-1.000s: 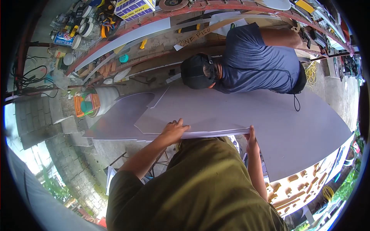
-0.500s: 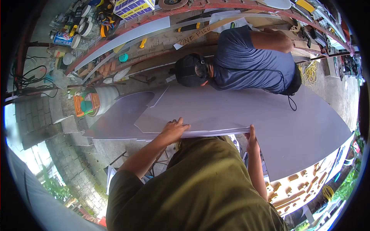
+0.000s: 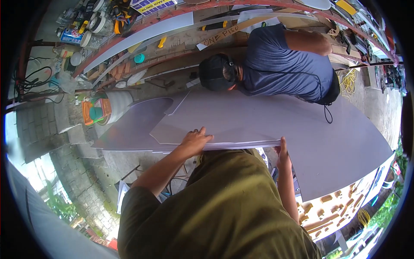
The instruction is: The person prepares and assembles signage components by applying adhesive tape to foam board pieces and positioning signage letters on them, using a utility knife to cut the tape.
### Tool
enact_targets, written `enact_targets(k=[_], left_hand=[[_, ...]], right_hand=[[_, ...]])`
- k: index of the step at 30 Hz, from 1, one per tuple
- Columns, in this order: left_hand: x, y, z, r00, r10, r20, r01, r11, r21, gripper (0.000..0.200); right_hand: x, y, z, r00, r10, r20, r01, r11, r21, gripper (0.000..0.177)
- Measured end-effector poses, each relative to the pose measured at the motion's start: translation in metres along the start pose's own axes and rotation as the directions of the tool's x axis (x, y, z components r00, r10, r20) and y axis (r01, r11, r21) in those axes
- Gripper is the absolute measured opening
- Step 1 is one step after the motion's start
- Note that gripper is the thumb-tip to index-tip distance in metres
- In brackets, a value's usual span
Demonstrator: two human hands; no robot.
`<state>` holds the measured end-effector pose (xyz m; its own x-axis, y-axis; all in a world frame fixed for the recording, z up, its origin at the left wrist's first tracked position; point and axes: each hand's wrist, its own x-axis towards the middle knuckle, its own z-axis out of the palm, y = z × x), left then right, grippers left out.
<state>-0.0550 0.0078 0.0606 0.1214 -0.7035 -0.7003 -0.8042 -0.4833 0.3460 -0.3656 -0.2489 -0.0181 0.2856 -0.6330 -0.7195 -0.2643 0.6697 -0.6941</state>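
Note:
A top grey sheet point(image 3: 233, 125), flat and thin with a notched left end, lies on other sheets stacked with their front edges slightly uneven. My left hand point(image 3: 195, 141) rests on its front edge near the left, fingers spread over the surface and holding nothing. At the right end of that edge, my right hand point(image 3: 282, 156) grips the sheet corner, thumb upright at the side and fingers partly hidden underneath. A large grey sheet point(image 3: 340, 151) extends to the right beneath the stack.
Across the sheets a person in a dark cap point(image 3: 217, 72) leans over the far edge. A shelf point(image 3: 181, 41) behind holds tools, jars and a blind rivet box point(image 3: 153, 5). An orange basket point(image 3: 91, 113) stands at left; a cut-out tan panel point(image 3: 332, 211) lies below right.
The view has shifted slightly, so the sheets and both hands sit a little higher in it. Both hands keep their places on the sheet edge.

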Motion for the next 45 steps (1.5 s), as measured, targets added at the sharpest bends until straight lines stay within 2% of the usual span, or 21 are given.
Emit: enact_targets(k=[3,6,15,29,35,45], left_hand=[[0.001,0.000,0.002,1.000,-0.007,-0.004,0.007,1.000,0.003,0.057],[0.005,-0.004,0.009,1.000,-0.020,0.000,0.020,1.000,0.009,0.068],[0.004,-0.004,0.003,0.999,-0.018,0.038,0.018,1.000,0.006,0.071],[0.004,-0.005,0.005,1.000,-0.005,0.013,0.005,1.000,0.022,0.064],[0.002,-0.003,0.003,1.000,0.001,0.005,-0.001,1.000,0.023,0.059],[0.001,-0.006,0.006,0.998,0.044,-0.034,-0.043,0.999,0.029,0.065]], right_hand=[[0.010,0.011,-0.008,1.000,0.000,0.006,0.000,1.000,0.000,0.043],[0.010,0.010,-0.009,1.000,0.009,0.018,-0.009,1.000,-0.010,0.044],[0.005,0.003,-0.003,1.000,-0.017,-0.006,0.017,1.000,0.006,0.040],[0.009,0.007,-0.005,1.000,0.001,-0.013,-0.001,1.000,0.010,0.038],[-0.008,-0.013,0.012,1.000,0.012,-0.018,-0.012,1.000,0.017,0.038],[-0.008,-0.010,0.010,0.999,0.043,0.014,-0.042,0.998,-0.043,0.052]])
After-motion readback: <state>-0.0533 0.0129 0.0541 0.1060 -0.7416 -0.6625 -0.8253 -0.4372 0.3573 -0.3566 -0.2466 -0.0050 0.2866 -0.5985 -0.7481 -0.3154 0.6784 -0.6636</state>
